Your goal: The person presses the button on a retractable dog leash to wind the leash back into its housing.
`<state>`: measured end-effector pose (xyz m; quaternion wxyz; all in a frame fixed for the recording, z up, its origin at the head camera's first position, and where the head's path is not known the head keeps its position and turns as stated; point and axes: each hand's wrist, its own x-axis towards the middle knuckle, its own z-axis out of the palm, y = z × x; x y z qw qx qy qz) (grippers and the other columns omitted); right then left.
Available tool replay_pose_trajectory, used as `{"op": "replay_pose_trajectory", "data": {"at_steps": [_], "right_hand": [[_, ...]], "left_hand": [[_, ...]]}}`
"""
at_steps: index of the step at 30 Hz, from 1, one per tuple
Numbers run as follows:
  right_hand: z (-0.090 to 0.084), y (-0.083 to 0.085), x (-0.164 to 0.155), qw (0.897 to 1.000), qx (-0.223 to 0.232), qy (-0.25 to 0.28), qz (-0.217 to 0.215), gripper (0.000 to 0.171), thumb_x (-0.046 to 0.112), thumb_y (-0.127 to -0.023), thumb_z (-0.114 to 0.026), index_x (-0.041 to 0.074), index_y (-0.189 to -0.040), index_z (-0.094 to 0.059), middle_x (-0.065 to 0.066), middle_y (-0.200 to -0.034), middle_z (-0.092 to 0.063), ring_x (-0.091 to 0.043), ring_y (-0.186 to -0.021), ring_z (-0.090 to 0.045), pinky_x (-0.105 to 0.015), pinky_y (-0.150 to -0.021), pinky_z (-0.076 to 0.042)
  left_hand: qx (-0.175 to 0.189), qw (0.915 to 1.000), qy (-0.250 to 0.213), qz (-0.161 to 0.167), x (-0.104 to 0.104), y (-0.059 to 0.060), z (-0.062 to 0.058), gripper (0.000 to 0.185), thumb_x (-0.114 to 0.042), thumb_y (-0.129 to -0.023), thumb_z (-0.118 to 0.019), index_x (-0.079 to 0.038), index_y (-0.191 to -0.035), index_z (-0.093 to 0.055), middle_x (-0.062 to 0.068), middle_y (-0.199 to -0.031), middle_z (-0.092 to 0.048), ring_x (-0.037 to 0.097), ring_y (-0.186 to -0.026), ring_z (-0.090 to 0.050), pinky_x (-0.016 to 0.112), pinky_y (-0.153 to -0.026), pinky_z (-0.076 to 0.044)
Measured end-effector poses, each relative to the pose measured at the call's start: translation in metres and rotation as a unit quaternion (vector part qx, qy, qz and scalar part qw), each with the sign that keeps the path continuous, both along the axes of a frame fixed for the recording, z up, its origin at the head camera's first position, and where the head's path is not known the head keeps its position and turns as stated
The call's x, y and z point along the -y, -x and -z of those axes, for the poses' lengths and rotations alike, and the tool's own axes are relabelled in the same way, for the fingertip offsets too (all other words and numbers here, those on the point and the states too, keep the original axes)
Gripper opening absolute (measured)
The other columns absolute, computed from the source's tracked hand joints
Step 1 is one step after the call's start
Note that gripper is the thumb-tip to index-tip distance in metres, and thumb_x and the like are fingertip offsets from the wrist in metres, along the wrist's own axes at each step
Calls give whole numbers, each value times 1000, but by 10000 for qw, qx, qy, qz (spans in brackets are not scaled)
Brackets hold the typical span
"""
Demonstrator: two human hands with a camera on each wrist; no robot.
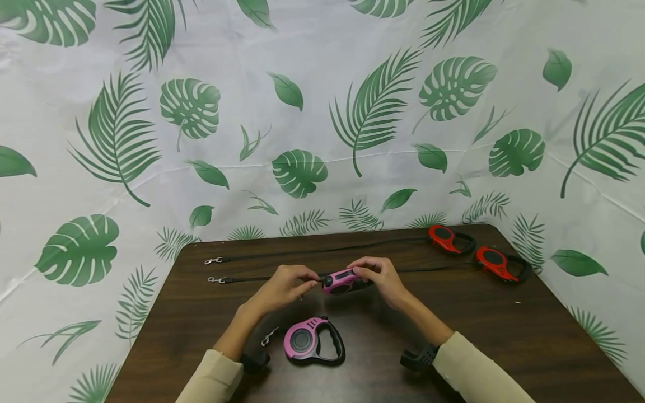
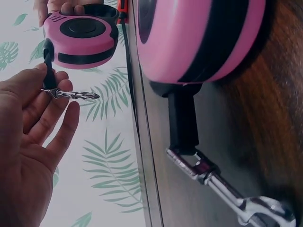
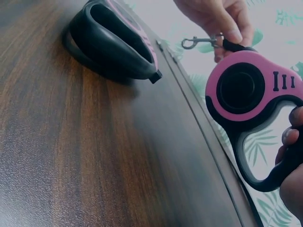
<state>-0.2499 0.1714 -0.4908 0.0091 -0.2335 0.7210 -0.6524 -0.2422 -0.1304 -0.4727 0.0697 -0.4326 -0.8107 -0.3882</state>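
My right hand (image 1: 379, 275) grips the black handle of a pink retractable leash (image 1: 341, 281) held above the table's middle; the same pink leash (image 3: 251, 94) shows in the right wrist view, and at the top of the left wrist view (image 2: 83, 33). My left hand (image 1: 292, 282) pinches the metal clip (image 2: 71, 94) at the leash's front end. A second pink leash (image 1: 312, 341) lies flat on the table near me, its clip (image 1: 269, 336) to its left.
Two red leashes (image 1: 450, 239) (image 1: 501, 264) lie at the back right of the dark wooden table (image 1: 529, 336), their black cords (image 1: 322, 246) stretched left to metal clips (image 1: 215, 261). A leaf-print cloth (image 1: 322, 112) hangs behind.
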Motion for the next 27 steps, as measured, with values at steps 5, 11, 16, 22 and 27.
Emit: {"op": "replay_pose_trajectory", "data": {"at_steps": [5,11,16,22,27], "right_hand": [[0,-2,2,10000,8,-10,-15,22,13,-103,-66,-4,-111,-77,1,-103,-78,-14,-82,-58,-25,-74,-50],[1,-3,2,10000,16,4,22,23,13,-104,-65,-5,-111,-77,-1,-102,-77,-13,-80,-57,-25,-73,-49],[1,-4,2,10000,34,22,63,24,12,-104,-64,-7,-111,-76,-2,-100,-77,-14,-80,-57,-25,-73,-48],[0,-5,2,9998,165,62,106,25,13,-104,-65,-9,-110,-75,-3,-99,-76,-14,-81,-57,-25,-73,-49],[0,-4,4,9994,309,51,178,27,15,-105,-65,-9,-112,-74,-14,-106,-77,-16,-86,-62,-30,-77,-55]], "left_hand": [[144,9999,-13,18,-3,-2,0,12,-2,-99,-73,0,-110,-76,11,-102,-79,17,-88,-74,30,-73,-62],[194,9998,18,-32,-5,-4,2,12,-2,-100,-72,0,-111,-76,12,-104,-79,18,-93,-75,29,-81,-62],[149,9998,26,-98,-7,-4,2,12,-3,-100,-72,-1,-111,-77,11,-105,-79,18,-95,-76,30,-83,-62],[148,9998,-14,-132,-10,-3,3,12,-4,-100,-73,-1,-111,-77,9,-104,-78,17,-94,-75,29,-82,-62],[192,9998,-81,-74,-10,-2,4,13,-4,-98,-75,-1,-111,-75,10,-105,-78,18,-94,-75,34,-84,-63]]}}
